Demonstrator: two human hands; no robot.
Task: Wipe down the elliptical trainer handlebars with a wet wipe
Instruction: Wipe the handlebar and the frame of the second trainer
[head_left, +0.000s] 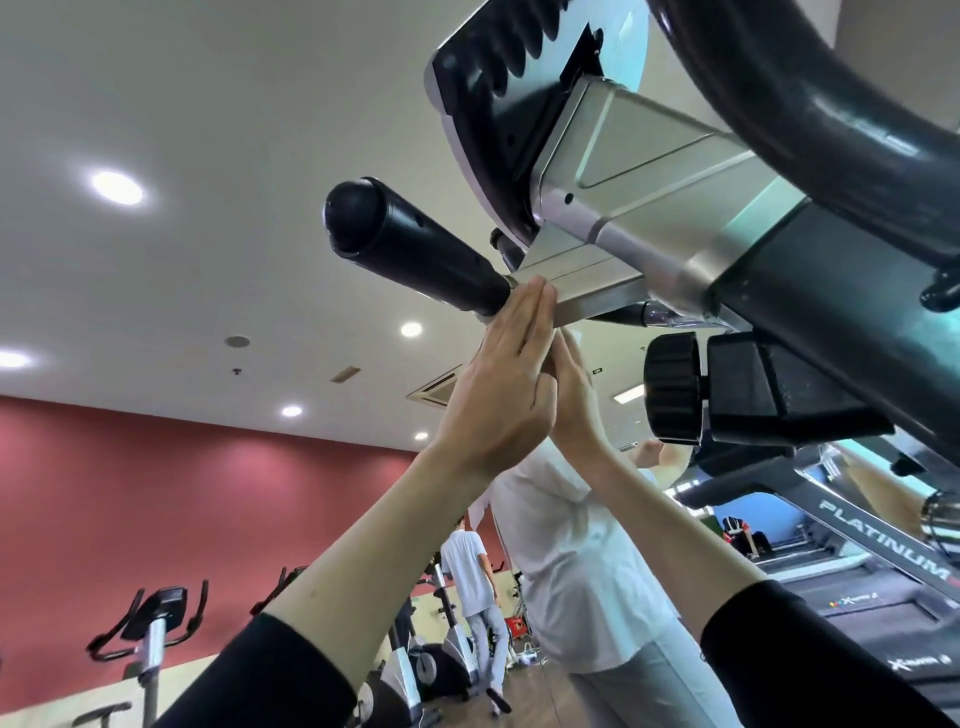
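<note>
Up under the console (498, 78), head view, shot from below: both arms are raised in black sleeves. The left hand (498, 379) is flat, with its fingers (532, 306) straight and together. The tips touch the spot where the black handlebar (410, 249) meets the silver bracket (623, 171). The right hand (571, 400) is pressed palm to palm against the left and mostly hidden behind it. Its grip looks flat too, nothing curled. Whether a wipe sits between the palms cannot be told. The handlebar sticks out to the left with its rounded end cap free. A curved black bar (805, 104) is cut off at the top right. A ribbed knob (672, 387) sits right of the hands. Behind them, a person in a white shirt (571, 545) is partly blocked. A treadmill (883, 540) is at right, an exercise bike (156, 623) at lower left.
</note>
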